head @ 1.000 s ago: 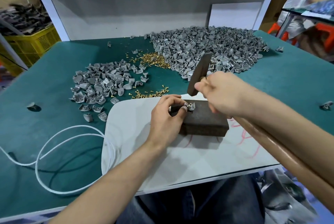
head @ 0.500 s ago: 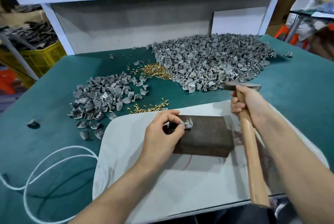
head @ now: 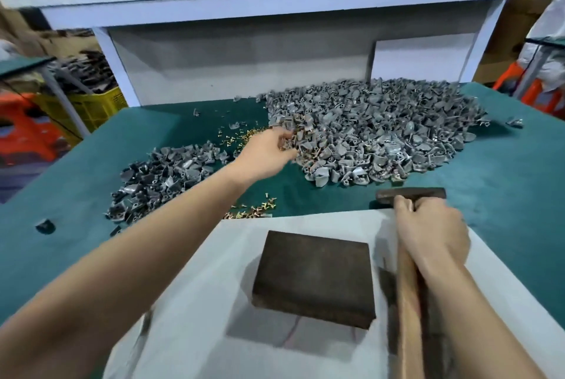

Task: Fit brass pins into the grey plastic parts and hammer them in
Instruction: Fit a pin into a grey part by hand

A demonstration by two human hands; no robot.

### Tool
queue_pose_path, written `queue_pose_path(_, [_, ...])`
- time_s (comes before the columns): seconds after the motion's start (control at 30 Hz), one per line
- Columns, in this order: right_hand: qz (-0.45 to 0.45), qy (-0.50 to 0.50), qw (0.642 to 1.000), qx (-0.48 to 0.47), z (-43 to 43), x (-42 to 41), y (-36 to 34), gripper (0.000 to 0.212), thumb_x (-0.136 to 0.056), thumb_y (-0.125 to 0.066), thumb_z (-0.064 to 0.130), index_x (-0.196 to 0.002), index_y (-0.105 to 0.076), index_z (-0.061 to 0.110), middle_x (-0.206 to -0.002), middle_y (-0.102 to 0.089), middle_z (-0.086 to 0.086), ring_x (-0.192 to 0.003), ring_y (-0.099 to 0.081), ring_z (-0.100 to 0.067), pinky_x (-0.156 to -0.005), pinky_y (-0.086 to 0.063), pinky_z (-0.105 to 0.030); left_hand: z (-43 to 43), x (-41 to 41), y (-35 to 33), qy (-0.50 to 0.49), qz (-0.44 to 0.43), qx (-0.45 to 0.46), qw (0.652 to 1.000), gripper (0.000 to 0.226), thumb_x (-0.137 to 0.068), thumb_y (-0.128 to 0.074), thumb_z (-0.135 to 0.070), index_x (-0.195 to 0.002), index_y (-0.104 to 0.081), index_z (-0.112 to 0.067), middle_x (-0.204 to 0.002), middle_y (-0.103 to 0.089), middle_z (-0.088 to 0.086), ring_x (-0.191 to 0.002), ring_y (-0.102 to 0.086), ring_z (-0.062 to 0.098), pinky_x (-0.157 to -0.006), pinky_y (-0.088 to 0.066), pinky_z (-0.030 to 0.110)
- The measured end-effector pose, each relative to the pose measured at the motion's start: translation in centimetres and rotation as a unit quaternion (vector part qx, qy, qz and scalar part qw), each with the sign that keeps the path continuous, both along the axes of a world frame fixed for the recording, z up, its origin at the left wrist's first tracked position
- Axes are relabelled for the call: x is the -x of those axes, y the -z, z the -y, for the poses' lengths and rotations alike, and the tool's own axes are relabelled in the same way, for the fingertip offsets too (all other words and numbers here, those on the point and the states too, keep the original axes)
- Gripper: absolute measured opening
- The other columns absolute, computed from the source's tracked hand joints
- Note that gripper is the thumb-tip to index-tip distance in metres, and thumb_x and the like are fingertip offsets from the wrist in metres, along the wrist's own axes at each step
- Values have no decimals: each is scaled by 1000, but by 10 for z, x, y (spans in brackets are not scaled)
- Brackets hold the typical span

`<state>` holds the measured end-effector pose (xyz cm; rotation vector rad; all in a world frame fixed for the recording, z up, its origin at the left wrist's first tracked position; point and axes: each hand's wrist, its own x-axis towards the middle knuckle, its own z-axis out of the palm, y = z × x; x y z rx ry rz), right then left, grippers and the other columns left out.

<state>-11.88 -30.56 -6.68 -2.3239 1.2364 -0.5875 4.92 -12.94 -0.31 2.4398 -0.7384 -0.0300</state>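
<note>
Bright diffuse overhead light; dark brown rectangular block casts soft leftward shadow. Edges bow; left hand shows motion blur.

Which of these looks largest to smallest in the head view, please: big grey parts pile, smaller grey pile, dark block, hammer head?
1. big grey parts pile
2. dark block and smaller grey pile: alike, block nearer the camera, so unranked
3. hammer head

fingers of left hand blurred among grey parts, hammer handle cut off at bottom edge
</note>
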Motion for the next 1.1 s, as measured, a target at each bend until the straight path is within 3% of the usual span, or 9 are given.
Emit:
queue_pose_path(0.1, [2,-17,1000,4,2,-1,-1,40,-90,-49,36,-86,-65,-1,-94,-62,-28,-90,-57,-42,-71,-42,-38,-36,-4,22,31,-6,-154,988,42,-90,-61,-35,-127,-57,-16,-115,-65,6,-98,-59,18,-85,-42,23])
queue_pose_path(0.17, [2,-24,1000,0,2,-2,-2,40,-90,-49,35,-87,-64,-2,-95,-62,-29,-92,-57,-42,-72,-43,-39,-49,3,35,62,8,-186,981,34,-88,-65,-31,-118,-64,-15,-107,-68,4,-96,-60,16,-80,-38,18])
queue_pose_path(0.33, [15,-29,999,-6,-2,2,-6,39,-91,-51,29,-90,-62,-8,-96,-61,-33,-94,-56,-45,-80,-46,-42,-46,18,42,78,65,-146,984,14,-85,-58,-5,-93,-69,-10,-89,-71,4,-80,-62,14,-75,-43,20])
queue_pose_path(0.47, [67,-35,997,-3,-7,5,-9,28,-91,-54,22,-103,-55,-3,-110,-55,-27,-102,-52,-42,-84,-41,-41,-46,24,41,64,83,-159,982,12,-82,-58,-9,-84,-64,-19,-81,-57,-6,-84,-57,17,-78,-52,35])
queue_pose_path(0.57, [137,-61,989,13,-16,4,-12,16,-90,-53,16,-100,-55,3,-109,-52,-19,-90,-47,-31,-79,-35,-35,-53,30,43,39,81,-137,986,11,-80,-59,-10,-81,-62,-21,-82,-53,-6,-87,-55,18,-78,-52,37])
queue_pose_path(0.77, [159,-235,957,65,-52,-17,-34,9,-90,-54,17,-82,-57,16,-80,-58,-2,-74,-49,-19,-65,-33,-27,-56,34,43,42,80,-132,987,12,-85,-60,-10,-91,-67,-17,-91,-68,0,-91,-61,19,-77,-52,33])
queue_pose_path(0.87, [96,-353,930,-13,-76,-37,-46,13,-88,-58,15,-76,-57,19,-69,-60,4,-68,-58,-19,-63,-43,-26,-53,33,39,41,93,-162,982,15,-83,-59,-9,-95,-64,-16,-96,-68,4,-93,-60,24,-75,-52,35])
queue_pose_path(0.97, [85,-413,903,-76,-93,-48,-38,9,-87,-60,7,-86,-61,16,-81,-65,-3,-79,-63,-22,-81,-52,-35,-52,36,37,33,76,-66,994,16,-83,-63,-11,-98,-58,-16,-89,-69,5,-86,-62,23,-75,-52,34])
queue_pose_path(1.1, [171,-431,876,-134,-86,-49,-30,20,-85,-63,-1,-89,-62,19,-78,-67,2,-69,-67,-23,-77,-56,-42,-47,51,24,38,-79,204,975,22,-84,-68,-7,-86,-50,-21,-68,-68,3,-58,-62,10,-56,-48,20])
